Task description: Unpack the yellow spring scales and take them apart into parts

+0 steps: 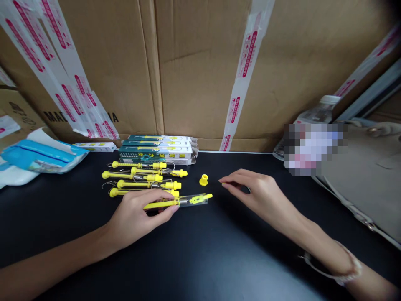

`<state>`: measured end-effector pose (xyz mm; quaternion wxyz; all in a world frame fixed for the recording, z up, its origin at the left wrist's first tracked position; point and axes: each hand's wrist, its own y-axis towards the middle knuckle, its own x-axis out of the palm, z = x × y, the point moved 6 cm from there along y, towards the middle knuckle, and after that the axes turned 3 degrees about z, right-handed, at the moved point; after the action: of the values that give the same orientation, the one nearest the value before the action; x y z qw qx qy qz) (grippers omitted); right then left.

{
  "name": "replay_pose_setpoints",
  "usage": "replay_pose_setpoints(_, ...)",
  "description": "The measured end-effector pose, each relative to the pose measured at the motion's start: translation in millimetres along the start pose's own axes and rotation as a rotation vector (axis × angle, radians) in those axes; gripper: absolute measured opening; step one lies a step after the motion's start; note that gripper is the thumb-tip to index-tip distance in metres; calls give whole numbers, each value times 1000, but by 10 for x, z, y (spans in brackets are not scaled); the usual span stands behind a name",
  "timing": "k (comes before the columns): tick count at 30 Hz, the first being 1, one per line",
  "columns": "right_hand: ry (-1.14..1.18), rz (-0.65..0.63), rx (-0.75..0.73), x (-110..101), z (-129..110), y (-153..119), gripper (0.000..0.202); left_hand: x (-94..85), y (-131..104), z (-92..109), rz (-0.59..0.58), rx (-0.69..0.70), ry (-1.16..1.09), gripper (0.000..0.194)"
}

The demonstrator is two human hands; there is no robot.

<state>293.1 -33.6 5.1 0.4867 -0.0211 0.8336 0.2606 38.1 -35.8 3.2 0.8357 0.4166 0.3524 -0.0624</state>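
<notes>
My left hand [139, 211] grips a clear tube with yellow inner parts [191, 200], its fingers and thumb around the yellow section. The tube points right, and a yellow tip sticks out of its right end. To the right, my right hand [252, 186] is pinched at the fingertips on something tiny, too small to make out. Between the two hands, a small yellow cap [203, 180] stands on the black table [200, 259]. Several similar yellow and clear tubes with metal hooks [140, 184] lie just behind my left hand.
Printed small boxes [156, 149] are stacked behind the tubes, before a large cardboard box [194, 75]. At the left lies a blue and white packet [46, 150]. A plastic bottle [322, 110] and a light grey bag [366, 175] stand on the right.
</notes>
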Motion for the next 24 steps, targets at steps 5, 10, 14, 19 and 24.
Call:
replay_pose_setpoints(5, -31, -124, -114, 35, 25, -27, 28, 1, -2, 4, 5, 13, 3, 5)
replay_pose_setpoints(10, -12, -175, -125, 130, 55, -40, 31, -2, -2, 4, 9, 7, -4, 6)
replay_pose_setpoints(14, -26, -178, -124, 137, 54, -40, 30, 0, 3, 18, 2, 12, -11, 6)
replay_pose_setpoints(19, -6, -159, -121, 117, 46, -41, 30, -3, -3, 23, 6, 27, -6, 6)
replay_pose_setpoints(24, 1, -195, -111, 127, 49, -40, 26, -1, -2, 26, -1, 37, 1, 6)
